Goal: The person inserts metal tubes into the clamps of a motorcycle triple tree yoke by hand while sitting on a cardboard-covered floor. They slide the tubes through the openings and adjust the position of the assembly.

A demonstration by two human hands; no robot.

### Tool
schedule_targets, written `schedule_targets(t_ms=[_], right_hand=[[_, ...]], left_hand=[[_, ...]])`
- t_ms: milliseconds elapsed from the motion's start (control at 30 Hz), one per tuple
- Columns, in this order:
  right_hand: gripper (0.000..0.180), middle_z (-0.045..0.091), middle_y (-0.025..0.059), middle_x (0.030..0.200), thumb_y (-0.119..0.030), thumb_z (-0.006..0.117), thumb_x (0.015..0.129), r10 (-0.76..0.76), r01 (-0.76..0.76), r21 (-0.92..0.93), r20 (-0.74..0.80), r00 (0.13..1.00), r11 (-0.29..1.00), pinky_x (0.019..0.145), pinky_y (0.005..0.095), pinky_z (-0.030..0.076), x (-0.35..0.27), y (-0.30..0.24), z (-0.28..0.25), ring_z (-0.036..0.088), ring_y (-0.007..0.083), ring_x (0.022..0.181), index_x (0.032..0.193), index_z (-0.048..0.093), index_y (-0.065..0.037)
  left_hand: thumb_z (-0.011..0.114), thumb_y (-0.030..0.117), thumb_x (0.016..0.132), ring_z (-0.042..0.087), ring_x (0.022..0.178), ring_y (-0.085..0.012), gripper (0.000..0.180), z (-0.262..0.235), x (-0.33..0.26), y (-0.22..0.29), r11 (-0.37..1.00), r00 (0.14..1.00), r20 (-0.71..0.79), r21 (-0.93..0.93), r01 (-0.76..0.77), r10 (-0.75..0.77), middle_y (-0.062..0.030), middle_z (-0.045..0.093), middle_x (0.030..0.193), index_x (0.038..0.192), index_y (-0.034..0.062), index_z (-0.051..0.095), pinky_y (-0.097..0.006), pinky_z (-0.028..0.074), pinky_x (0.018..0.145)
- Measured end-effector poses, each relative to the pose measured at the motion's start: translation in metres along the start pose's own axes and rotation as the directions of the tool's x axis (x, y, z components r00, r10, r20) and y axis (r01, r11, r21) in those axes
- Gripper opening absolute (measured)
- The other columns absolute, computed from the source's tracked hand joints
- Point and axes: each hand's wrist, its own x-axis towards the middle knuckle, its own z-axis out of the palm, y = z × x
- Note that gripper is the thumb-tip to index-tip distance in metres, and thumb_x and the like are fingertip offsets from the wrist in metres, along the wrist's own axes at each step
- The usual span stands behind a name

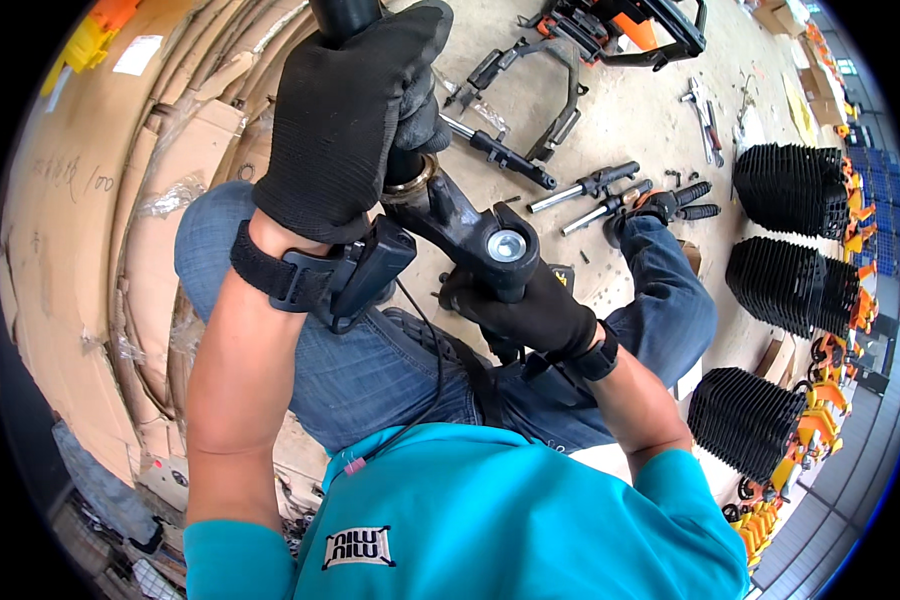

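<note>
Fingers: left hand (355, 110) clenched round black tube (342, 14) at 12 o'clock | right hand (530, 312) grasping black fork crown (475, 232) at centre, above lap | loose black rods (595, 185) at 2 o'clock

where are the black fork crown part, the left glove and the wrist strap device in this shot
black fork crown part (490, 240), head view, on its flat top beside the round silver bore
left glove (345, 110), head view, on the back of the gloved hand
wrist strap device (370, 268), head view, on the black box clipped to the strap
</note>
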Motion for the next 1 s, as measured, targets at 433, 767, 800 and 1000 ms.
schedule_targets(t_ms=[433,767,800,1000], right_hand=[[0.022,0.066,0.0105,0.075,-0.01,0.068,0.084,-0.306,0.147,-0.366,-0.427,0.851,0.919,0.064,0.0324,0.05,0.018,0.027,0.013,0.061,0.0146,0.067,0.104,0.064,0.0],[0.015,0.07,0.0076,0.079,-0.015,0.072,0.081,-0.216,0.239,-0.144,0.157,0.964,0.96,0.067,0.0335,0.053,0.026,-0.012,0.001,0.066,0.0166,0.071,0.091,0.07,-0.004],[0.019,0.07,0.0066,0.079,-0.018,0.074,0.08,-0.073,0.086,-0.066,0.179,0.981,0.994,0.068,0.0326,0.053,0.02,-0.017,0.005,0.065,0.0149,0.071,0.093,0.07,-0.004],[0.02,0.072,0.0063,0.092,-0.019,0.072,0.084,-0.074,0.028,0.108,0.451,0.889,0.994,0.079,0.0307,0.052,0.018,-0.024,-0.017,0.067,0.0144,0.085,0.097,0.07,-0.004]], left_hand=[[0.057,0.022,0.095,0.039,0.036,-0.0115,0.028,0.017,0.008,0.004,0.998,0.996,-0.08,-0.043,0.045,-0.048,0.0032,0.039,0.048,0.069,0.0128,0.051,-0.026,0.033,0.037],[0.049,0.027,0.098,0.036,0.039,-0.0095,0.024,-0.005,0.019,0.048,0.991,0.834,0.536,-0.092,-0.095,0.13,0.005,0.033,0.05,0.087,0.0064,0.055,-0.027,0.037,0.042],[0.051,0.027,0.097,0.036,0.038,-0.0096,0.026,-0.003,0.018,0.05,0.994,0.83,0.547,-0.062,-0.092,0.111,0.0049,0.033,0.05,0.078,0.0095,0.051,-0.027,0.036,0.041],[0.041,0.023,0.103,0.039,0.041,-0.0063,0.022,-0.002,0.023,0.04,0.996,0.792,0.61,-0.08,0.04,0.017,0.0066,0.035,0.053,0.083,0.0136,0.043,-0.025,0.039,0.045]])
